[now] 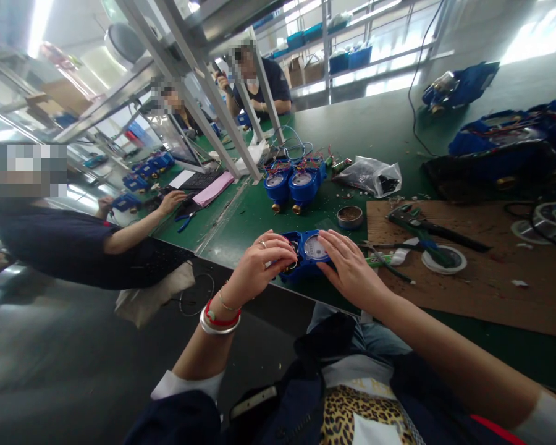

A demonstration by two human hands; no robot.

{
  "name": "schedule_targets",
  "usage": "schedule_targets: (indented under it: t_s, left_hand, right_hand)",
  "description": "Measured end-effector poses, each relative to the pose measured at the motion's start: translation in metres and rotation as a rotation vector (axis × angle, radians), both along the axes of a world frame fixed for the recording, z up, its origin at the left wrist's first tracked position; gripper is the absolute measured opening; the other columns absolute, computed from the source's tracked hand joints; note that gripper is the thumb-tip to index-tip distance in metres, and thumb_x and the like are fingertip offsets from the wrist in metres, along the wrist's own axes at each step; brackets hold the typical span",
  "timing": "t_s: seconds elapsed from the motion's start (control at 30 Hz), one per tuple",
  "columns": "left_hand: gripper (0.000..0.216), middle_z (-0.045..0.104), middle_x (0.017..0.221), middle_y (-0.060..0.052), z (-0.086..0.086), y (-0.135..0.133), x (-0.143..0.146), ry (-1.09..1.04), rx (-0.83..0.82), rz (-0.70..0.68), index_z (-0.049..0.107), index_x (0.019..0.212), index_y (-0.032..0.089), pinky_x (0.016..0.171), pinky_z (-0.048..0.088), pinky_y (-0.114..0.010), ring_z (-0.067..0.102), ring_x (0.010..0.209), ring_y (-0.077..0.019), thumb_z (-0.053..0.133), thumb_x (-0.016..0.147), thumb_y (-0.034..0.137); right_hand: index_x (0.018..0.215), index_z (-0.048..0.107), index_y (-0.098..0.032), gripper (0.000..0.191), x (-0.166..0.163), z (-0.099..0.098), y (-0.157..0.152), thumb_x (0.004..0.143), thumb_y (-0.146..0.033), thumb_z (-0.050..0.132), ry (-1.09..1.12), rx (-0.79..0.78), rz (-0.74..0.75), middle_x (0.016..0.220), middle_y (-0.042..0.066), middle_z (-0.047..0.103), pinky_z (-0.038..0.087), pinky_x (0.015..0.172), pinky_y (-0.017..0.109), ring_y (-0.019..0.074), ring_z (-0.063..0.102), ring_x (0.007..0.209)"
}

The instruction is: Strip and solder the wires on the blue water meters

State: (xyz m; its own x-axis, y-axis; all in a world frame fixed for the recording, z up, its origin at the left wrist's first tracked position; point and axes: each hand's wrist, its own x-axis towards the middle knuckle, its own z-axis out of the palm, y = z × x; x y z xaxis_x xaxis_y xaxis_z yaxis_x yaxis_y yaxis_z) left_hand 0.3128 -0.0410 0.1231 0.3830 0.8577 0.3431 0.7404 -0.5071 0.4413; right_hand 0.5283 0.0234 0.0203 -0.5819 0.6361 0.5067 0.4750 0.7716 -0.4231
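A blue water meter with a round dial lies at the near edge of the green table, right in front of me. My left hand curls around its left side, fingers bent onto the body. My right hand rests on its right side, fingers stretched over the dial housing. Both hands touch the meter. Two more blue water meters with coloured wires stand side by side farther back on the table.
A small round tin sits behind the meter. A brown cardboard sheet to the right carries pliers, a tape roll and scraps. A plastic bag lies beyond. More blue meters are piled far right. Other people sit at the left.
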Motion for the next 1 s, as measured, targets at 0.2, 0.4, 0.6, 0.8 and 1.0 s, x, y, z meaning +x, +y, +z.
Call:
schedule_targets:
  t_s: [0.2,0.4,0.6,0.8,1.0]
  left_hand:
    - [0.025,0.067,0.106,-0.006,-0.007,-0.006,-0.002,0.057,0.030,0.006,0.066,0.113,0.025,0.108,0.035,-0.045,0.053,0.110,-0.0201,0.056,0.090,0.020]
    - [0.014,0.064,0.096,-0.006,-0.013,-0.004,-0.002,0.042,0.048,0.058,0.072,0.092,0.024,0.104,0.037,-0.045,0.053,0.099,-0.0192,0.058,0.088,0.023]
    - [0.012,0.068,0.086,-0.004,-0.013,0.000,-0.002,-0.212,0.016,0.147,0.071,0.090,0.021,0.101,0.040,-0.041,0.058,0.091,-0.0182,0.062,0.086,0.027]
    - [0.017,0.067,0.085,-0.001,-0.013,0.000,0.008,-0.231,-0.033,0.214,0.070,0.087,0.020,0.110,0.030,-0.042,0.059,0.087,-0.0155,0.055,0.091,0.028]
    - [0.016,0.065,0.084,-0.002,-0.014,-0.001,0.013,-0.224,-0.020,0.204,0.065,0.082,0.019,0.109,0.032,-0.044,0.058,0.085,-0.0161,0.054,0.090,0.026]
  right_hand:
    - [0.141,0.041,-0.013,0.051,-0.001,-0.001,-0.001,0.095,-0.033,0.047,0.003,-0.012,-0.011,0.147,0.010,0.039,0.029,0.114,0.045,0.0243,0.031,0.138]
    - [0.144,0.038,-0.016,0.053,-0.001,-0.001,0.000,0.095,-0.034,0.046,-0.005,-0.039,-0.005,0.148,0.009,0.038,0.028,0.114,0.047,0.0248,0.029,0.139]
    - [0.143,0.039,-0.018,0.051,0.000,0.001,0.000,0.095,-0.035,0.045,-0.032,-0.045,-0.009,0.148,0.008,0.039,0.026,0.114,0.048,0.0247,0.031,0.138]
    - [0.134,0.049,-0.017,0.045,-0.005,0.028,0.000,0.093,-0.035,0.050,0.047,-0.020,-0.011,0.140,0.010,0.048,0.025,0.114,0.049,0.0252,0.040,0.132]
    - [0.123,0.058,-0.023,0.030,-0.030,0.073,0.002,0.096,-0.029,0.048,0.179,0.047,0.195,0.140,0.007,0.048,0.026,0.115,0.044,0.0207,0.041,0.132]
